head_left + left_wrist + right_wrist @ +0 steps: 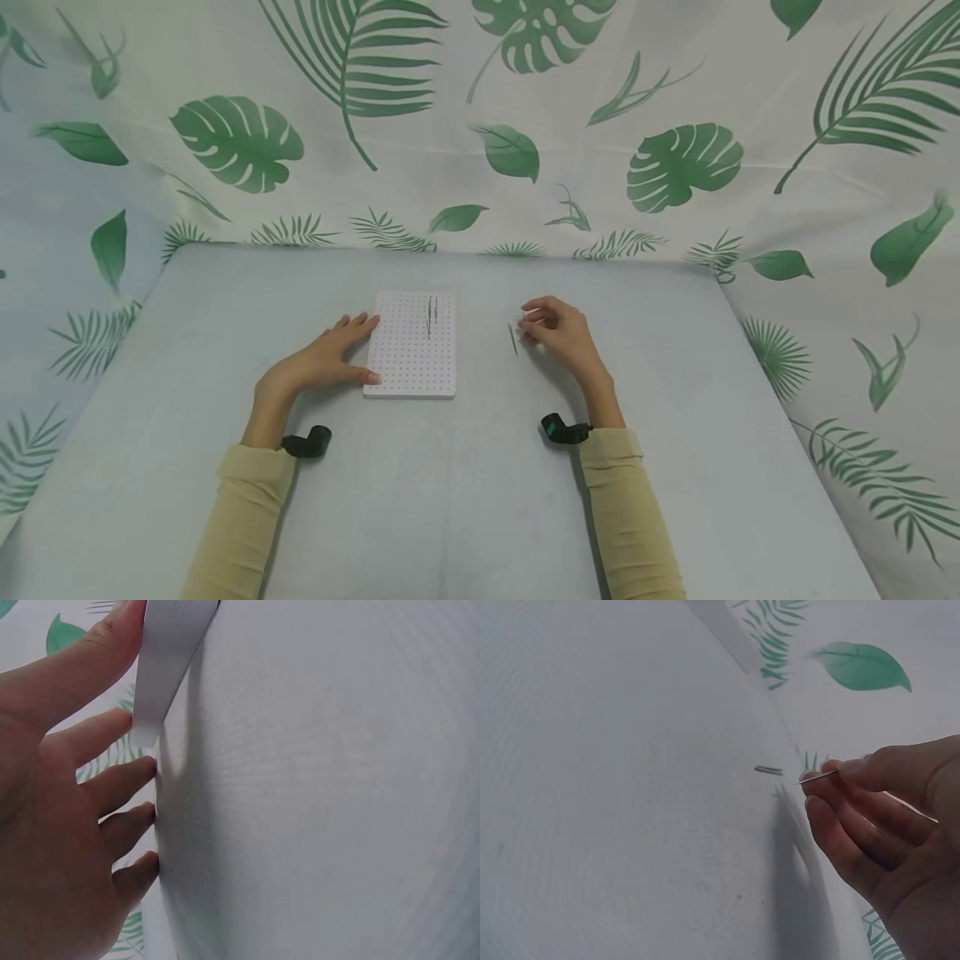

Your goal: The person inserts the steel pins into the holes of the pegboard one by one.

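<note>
A white board with a grid of small holes (405,350) lies on the table, and thin dark pins (430,318) show on its upper right part. My left hand (318,354) is spread along the board's left edge. Its thumb touches the lower left corner, while the index fingertip is at the upper left edge; the other fingertips reach the tabletop in the left wrist view. To the right of the board, my right hand (562,333) pinches a thin metal pin (817,777) between thumb and fingertips. Close by, more thin pins (769,771) lie on the table.
The pale grey table (450,500) ends at a back edge against a white cloth with green leaf prints (510,154). A black wrist camera (307,442) sits on the left wrist, another black camera (564,430) on the right.
</note>
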{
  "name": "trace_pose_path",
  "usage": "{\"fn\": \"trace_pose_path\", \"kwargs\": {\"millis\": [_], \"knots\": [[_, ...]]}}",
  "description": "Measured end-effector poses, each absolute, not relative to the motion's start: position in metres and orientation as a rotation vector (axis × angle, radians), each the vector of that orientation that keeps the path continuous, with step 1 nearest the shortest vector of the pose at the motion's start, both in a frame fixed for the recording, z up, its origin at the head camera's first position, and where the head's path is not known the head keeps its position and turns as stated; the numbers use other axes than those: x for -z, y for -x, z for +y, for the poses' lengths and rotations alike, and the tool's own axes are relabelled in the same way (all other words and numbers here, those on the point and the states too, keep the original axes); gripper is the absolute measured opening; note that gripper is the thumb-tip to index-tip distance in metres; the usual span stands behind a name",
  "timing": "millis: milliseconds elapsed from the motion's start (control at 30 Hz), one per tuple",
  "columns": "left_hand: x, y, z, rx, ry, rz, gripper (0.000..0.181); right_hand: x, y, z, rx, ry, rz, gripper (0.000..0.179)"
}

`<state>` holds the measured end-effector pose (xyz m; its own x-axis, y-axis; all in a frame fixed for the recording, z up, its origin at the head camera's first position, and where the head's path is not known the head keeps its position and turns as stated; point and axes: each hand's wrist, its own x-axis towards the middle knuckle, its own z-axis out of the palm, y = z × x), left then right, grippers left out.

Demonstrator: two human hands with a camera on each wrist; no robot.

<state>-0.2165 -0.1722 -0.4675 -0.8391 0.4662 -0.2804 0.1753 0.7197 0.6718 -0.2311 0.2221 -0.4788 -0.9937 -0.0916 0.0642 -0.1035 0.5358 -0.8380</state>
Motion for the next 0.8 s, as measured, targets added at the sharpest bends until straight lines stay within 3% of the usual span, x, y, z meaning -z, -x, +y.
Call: {"fn": "trace_pose_path", "kwargs": {"millis": [800], "knots": [[0.466, 0.217, -0.175, -0.932, -0.468, 2.470, 0.103, 0.475, 0.236, 0.207, -1.465, -0.277, -2.714, 0.022]]}}
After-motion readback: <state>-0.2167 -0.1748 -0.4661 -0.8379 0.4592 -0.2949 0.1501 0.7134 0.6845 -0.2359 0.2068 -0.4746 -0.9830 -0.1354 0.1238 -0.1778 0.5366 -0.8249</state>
